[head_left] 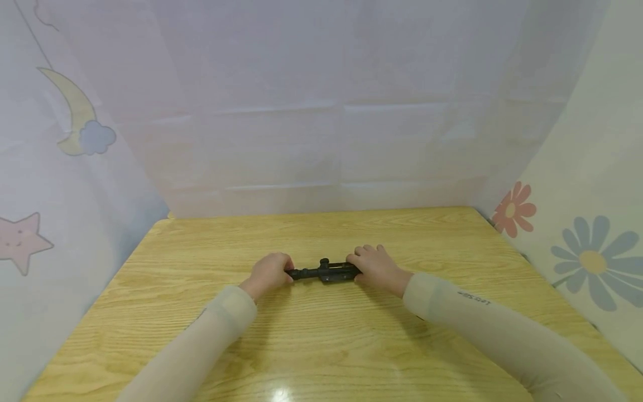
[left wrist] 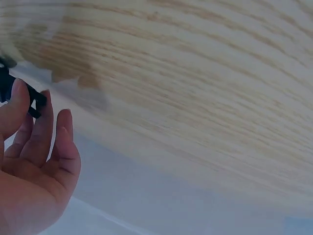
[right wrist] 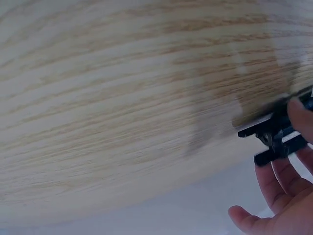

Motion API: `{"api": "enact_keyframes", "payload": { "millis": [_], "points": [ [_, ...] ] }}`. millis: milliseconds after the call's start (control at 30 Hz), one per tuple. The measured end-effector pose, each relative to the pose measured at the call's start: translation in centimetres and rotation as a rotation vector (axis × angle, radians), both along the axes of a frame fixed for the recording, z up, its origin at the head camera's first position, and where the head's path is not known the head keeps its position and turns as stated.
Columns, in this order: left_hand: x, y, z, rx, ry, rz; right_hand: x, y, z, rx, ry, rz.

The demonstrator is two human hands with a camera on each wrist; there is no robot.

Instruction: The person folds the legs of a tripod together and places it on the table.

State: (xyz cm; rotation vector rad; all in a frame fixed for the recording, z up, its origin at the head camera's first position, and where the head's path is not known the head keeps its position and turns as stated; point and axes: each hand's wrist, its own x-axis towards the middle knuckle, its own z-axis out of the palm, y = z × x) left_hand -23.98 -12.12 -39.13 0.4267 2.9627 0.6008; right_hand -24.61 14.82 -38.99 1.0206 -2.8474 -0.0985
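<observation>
Over the middle of the table, both hands hold a slim black tripod-like stand [head_left: 337,273] lying crosswise. It has a thin rod on the left, a small round knob on top, and longer parallel bars on the right. My left hand [head_left: 271,272] grips the thin end; in the left wrist view, thumb and fingers of the left hand [left wrist: 41,166] pinch its dark tip [left wrist: 41,99]. At the thicker end, my right hand [head_left: 378,270] keeps hold. The right wrist view shows its thumb above and fingers below the bars [right wrist: 266,156]. Fingers hide both ends in the head view.
The wood-grain table [head_left: 301,357] spreads around the hands. A pale backdrop sheet [head_left: 311,139] rises along its back edge. Printed sheets flank it, with a moon [head_left: 75,106] and star [head_left: 22,240] on the left and flowers [head_left: 593,262] on the right.
</observation>
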Motion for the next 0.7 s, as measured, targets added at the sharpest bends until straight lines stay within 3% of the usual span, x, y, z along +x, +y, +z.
{"api": "enact_keyframes", "payload": {
  "millis": [167, 300, 533, 700],
  "points": [
    [0.2, -0.1, -0.1, -0.026, 0.028, -0.02, -0.1, 0.1, -0.3, -0.01, 0.024, 0.029],
    [0.3, -0.4, -0.1, -0.013, 0.02, -0.032, -0.3, 0.0, -0.3, -0.019, -0.011, 0.008],
    [1.4, -1.6, 0.1, 0.109, -0.058, 0.02, 0.3, 1.0, 0.0, -0.095, -0.137, -0.047],
    [1.7, -3.7, 0.7, 0.19, 0.01, 0.056, 0.8, 2.5, 1.2, -0.166, -0.135, -0.075]
  ]
}}
